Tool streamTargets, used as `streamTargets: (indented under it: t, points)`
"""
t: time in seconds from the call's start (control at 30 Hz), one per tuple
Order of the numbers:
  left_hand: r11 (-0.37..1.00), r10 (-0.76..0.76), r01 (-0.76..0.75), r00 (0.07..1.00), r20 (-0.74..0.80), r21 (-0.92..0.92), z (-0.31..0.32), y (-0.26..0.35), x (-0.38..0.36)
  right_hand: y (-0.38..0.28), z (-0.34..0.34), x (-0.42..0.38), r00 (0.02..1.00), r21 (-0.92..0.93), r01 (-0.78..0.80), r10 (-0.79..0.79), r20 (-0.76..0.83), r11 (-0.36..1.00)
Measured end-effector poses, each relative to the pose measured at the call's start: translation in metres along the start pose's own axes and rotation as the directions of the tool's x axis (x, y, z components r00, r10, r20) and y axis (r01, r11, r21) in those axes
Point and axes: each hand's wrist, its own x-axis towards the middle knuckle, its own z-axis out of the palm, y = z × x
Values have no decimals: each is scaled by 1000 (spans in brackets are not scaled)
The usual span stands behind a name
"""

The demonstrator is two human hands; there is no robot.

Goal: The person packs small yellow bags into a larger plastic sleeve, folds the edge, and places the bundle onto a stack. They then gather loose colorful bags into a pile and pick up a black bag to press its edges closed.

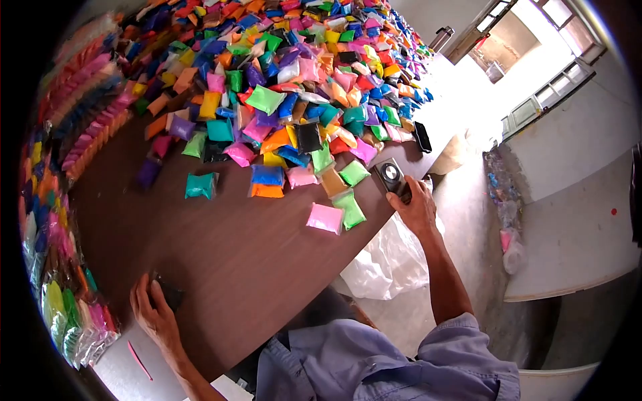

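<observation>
At the lower left of the table my left hand [155, 313] has its thumb over a black packet [172, 294], which shows past the thumb; the hand hides the rest of it. My right hand [418, 208], at the table's right edge, grips a small dark device with a round silver disc [390, 172], possibly a phone or music player. Close to that hand lie a pink packet [326, 218], a light green packet [350, 208] and a brown packet [332, 182]. A teal packet [200, 186] sits by itself nearer the middle.
A large heap of colourful packets [267, 100] covers the far part of the brown table [247, 234]. Bundled packets in clear plastic [70, 321] line the left side. A black object [422, 137] lies near the right edge, with a clear plastic bag [388, 260] below it.
</observation>
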Motion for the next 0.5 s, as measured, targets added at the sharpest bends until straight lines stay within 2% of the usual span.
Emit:
streamTargets:
  t: [0.3,0.37,0.43,0.5]
  points:
    - [1000,9,-10,1000,-11,-23,2,-6,-1,10,2,-37,993,87,-113,111,26,990]
    - [1000,13,-13,1000,-13,3,2,-10,-1,15,8,-37,996,66,-86,86,10,994]
    - [1000,10,-10,1000,-11,0,1,-10,-1,25,18,-37,998,191,-55,60,-24,980]
    - [1000,7,-7,1000,-10,-4,1,-8,-2,32,28,-37,992,336,-122,125,14,934]
